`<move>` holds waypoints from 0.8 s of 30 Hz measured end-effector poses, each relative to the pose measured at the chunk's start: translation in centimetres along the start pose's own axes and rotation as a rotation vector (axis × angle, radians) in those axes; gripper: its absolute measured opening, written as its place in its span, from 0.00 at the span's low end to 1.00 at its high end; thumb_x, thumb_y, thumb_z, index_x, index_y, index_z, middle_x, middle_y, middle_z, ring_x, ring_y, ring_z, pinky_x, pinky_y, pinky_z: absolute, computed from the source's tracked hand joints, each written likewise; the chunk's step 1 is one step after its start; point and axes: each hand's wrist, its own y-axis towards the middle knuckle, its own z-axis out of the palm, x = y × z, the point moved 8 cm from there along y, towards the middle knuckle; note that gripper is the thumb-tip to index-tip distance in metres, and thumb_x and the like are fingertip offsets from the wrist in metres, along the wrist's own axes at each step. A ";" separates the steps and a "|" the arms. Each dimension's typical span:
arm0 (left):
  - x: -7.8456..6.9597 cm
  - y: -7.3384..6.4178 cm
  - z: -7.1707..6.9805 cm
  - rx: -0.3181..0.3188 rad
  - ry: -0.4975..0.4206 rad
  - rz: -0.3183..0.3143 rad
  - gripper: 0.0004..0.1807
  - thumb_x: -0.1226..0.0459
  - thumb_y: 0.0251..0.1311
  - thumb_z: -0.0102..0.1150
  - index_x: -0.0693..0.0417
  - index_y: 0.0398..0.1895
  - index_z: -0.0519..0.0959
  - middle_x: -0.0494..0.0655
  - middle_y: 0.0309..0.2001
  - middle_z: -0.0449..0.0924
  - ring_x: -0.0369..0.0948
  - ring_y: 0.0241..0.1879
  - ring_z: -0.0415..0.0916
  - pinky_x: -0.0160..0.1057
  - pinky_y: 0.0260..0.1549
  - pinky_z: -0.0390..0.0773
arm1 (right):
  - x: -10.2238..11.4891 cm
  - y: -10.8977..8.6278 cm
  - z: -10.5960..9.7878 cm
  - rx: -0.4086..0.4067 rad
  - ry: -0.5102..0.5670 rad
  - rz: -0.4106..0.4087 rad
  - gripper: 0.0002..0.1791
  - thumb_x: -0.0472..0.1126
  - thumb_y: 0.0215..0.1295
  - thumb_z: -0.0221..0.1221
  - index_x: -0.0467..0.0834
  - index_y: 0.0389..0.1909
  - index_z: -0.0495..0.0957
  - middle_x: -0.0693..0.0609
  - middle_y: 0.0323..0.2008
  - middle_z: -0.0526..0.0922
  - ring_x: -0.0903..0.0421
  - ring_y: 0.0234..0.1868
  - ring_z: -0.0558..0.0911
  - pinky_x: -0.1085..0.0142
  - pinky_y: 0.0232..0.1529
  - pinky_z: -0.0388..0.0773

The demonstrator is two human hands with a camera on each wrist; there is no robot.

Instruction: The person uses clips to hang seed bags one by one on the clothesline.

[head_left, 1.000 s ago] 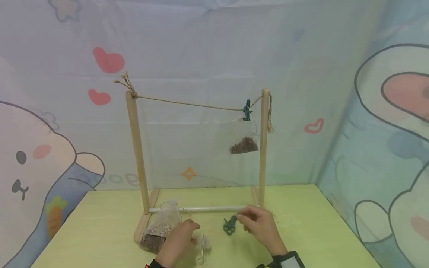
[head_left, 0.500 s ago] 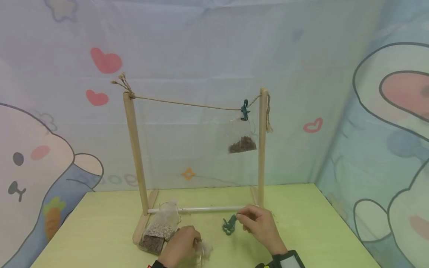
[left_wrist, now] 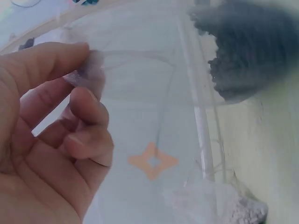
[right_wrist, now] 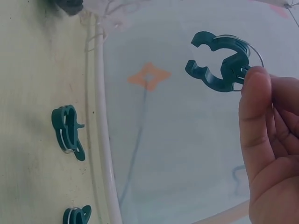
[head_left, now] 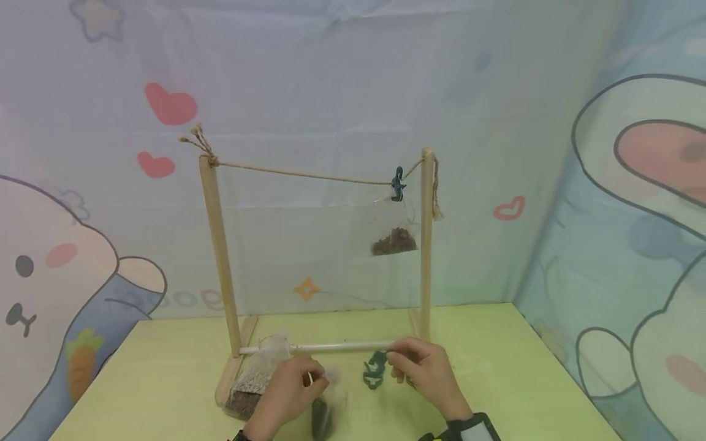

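My left hand (head_left: 289, 389) pinches the gathered top of a small sheer drawstring bag (head_left: 322, 416) between thumb and finger. The bag hangs below, and its dark grainy contents (left_wrist: 252, 51) look blurred in the left wrist view. To the right, my right hand (head_left: 425, 370) squeezes the handles of a green spring clip (right_wrist: 222, 63), whose jaws stand apart around nothing. Behind both hands, another sheer bag with brown contents (head_left: 394, 242) hangs from a twine line (head_left: 298, 173) by a green clip (head_left: 398, 184).
Wooden posts (head_left: 219, 257) carry the twine, with a white bar (head_left: 336, 347) joining them low down. A mesh bag of pale and brown pieces (head_left: 256, 373) leans by the left foot. Two more green clips, one a spring clip (right_wrist: 67, 130), lie on the table (right_wrist: 32, 172).
My left hand has taken hold of the small sheer bag and raised it, bringing its dark contents into view. The clip's jaws in my right hand have spread; that hand stays nearly in place.
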 end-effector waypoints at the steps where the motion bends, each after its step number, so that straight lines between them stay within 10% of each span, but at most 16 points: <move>1: -0.1 0.0 0.0 -0.011 -0.018 -0.005 0.04 0.67 0.65 0.68 0.52 0.33 0.89 0.38 0.29 0.79 0.30 0.24 0.70 0.33 0.25 0.73 | 0.1 0.0 0.0 0.001 -0.002 -0.004 0.06 0.29 0.68 0.64 0.30 0.42 0.84 0.50 0.26 0.86 0.61 0.22 0.83 0.64 0.22 0.83; 9: -1.7 0.3 -0.9 -0.146 -0.129 -0.029 0.03 0.64 0.65 0.69 0.52 0.33 0.88 0.40 0.30 0.81 0.32 0.27 0.74 0.34 0.28 0.77 | 2.3 0.1 -1.1 -0.030 -0.010 -0.073 0.06 0.28 0.68 0.64 0.29 0.42 0.86 0.42 0.25 0.86 0.58 0.24 0.86 0.60 0.24 0.86; 16: -4.4 1.3 -3.2 -0.297 -0.086 0.083 0.02 0.66 0.67 0.67 0.52 0.35 0.87 0.39 0.32 0.80 0.32 0.30 0.74 0.35 0.34 0.78 | 5.9 0.4 -3.3 -0.096 -0.009 -0.173 0.07 0.23 0.67 0.62 0.27 0.43 0.86 0.55 0.28 0.87 0.57 0.26 0.87 0.64 0.29 0.87; 24: -7.1 4.5 -6.6 -0.294 -0.115 0.168 0.03 0.67 0.64 0.70 0.52 0.33 0.89 0.41 0.25 0.82 0.35 0.23 0.78 0.35 0.26 0.79 | 10.0 2.8 -4.8 -0.102 -0.027 -0.357 0.11 0.17 0.63 0.61 0.27 0.44 0.86 0.47 0.29 0.89 0.58 0.28 0.88 0.67 0.33 0.87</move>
